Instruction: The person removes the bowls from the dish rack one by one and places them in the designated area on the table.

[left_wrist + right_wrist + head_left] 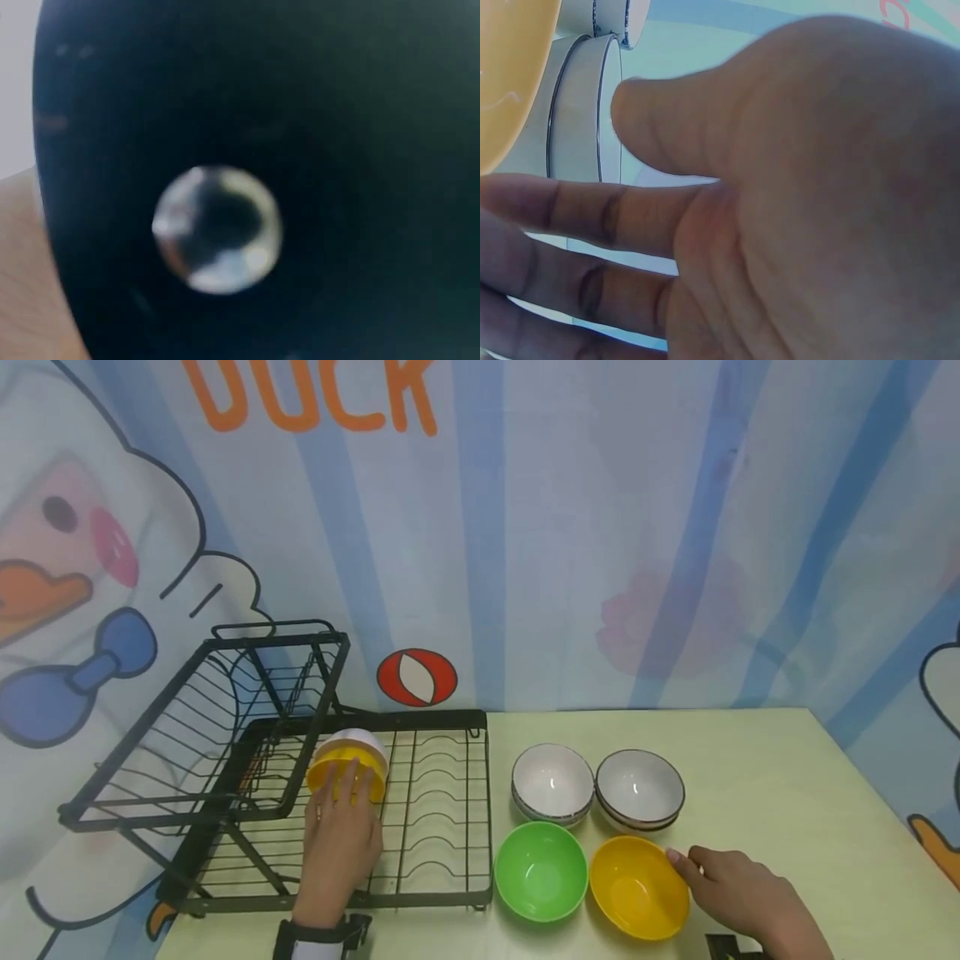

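Note:
In the head view my left hand reaches into the rack, its spread fingers resting on a yellow bowl. A white bowl stands right behind that one. My right hand is beside another yellow bowl on the table, thumb near its right rim. The right wrist view shows this hand's fingers extended and the thumb apart from them, with the yellow bowl's side at upper left. A dark round surface with a bright reflection fills most of the left wrist view, hiding the left hand's work.
A black two-level dish rack occupies the table's left side, its raised basket left of my left hand. Beside the rack sit a green bowl and two stacks of white bowls, left and right. A printed curtain hangs behind.

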Demonstrator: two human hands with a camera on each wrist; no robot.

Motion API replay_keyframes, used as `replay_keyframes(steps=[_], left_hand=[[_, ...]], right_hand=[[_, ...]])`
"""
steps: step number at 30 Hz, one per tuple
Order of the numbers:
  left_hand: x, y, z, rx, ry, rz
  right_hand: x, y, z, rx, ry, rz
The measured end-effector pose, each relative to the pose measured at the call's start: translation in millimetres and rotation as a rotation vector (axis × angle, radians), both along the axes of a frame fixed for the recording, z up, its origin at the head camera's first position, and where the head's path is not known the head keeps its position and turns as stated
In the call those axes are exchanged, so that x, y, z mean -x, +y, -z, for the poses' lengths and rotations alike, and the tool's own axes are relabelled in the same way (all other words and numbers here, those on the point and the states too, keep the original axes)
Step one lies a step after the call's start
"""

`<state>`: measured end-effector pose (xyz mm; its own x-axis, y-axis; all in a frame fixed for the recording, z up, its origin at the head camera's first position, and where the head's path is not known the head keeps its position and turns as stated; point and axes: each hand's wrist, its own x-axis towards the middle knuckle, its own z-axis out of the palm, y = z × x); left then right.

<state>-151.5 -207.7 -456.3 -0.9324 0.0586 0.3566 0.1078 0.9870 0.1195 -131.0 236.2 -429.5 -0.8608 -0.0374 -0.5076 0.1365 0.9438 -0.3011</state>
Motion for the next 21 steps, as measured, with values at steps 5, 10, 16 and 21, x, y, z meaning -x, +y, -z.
replay_keyframes(steps=[5,10,16,21], left_hand=[[0.0,-0.6,-1.8,0.009,-0.027,-0.018],[3.1,0.6,-1.4,-0.002,-0.033,-0.002],[7.2,3.4,-2.8,-0.010,-0.009,0.009],[6.2,2.8,-3.6,0.010,-0.048,-0.045]], right_hand=[[-1.2,-0.4,-0.5,0.009,0.024,-0.008],[-4.0,1.8,-1.9,0.010,0.021,0.005],[-4.8,1.8,-4.5,0.010,0.049,0.017],[-4.7,-1.0,-1.4,0.024,0.064,0.009]])
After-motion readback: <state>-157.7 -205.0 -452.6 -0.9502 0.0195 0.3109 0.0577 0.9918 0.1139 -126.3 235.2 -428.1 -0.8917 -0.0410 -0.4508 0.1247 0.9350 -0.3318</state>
